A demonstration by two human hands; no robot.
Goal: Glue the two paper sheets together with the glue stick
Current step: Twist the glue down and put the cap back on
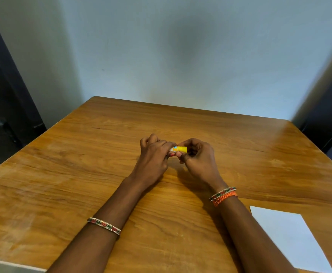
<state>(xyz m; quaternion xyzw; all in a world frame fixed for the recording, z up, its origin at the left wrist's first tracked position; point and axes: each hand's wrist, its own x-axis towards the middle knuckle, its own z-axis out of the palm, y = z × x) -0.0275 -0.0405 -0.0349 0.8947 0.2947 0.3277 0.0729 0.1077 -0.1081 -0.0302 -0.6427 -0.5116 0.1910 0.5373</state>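
Note:
A small yellow glue stick (pixel 179 148) lies level between both hands, just above the middle of the wooden table (pixel 82 154). My left hand (pixel 153 154) grips its left end, which is mostly hidden by the fingers. My right hand (pixel 197 156) pinches the yellow right part between thumb and fingers. White paper (pixel 287 237) lies flat at the table's near right, beside my right forearm; whether it is one sheet or two stacked I cannot tell.
A pale wall stands right behind the table's far edge. Dark furniture flanks the table on the left (pixel 5 107) and the right (pixel 330 115). Bare wood stretches left of my arms.

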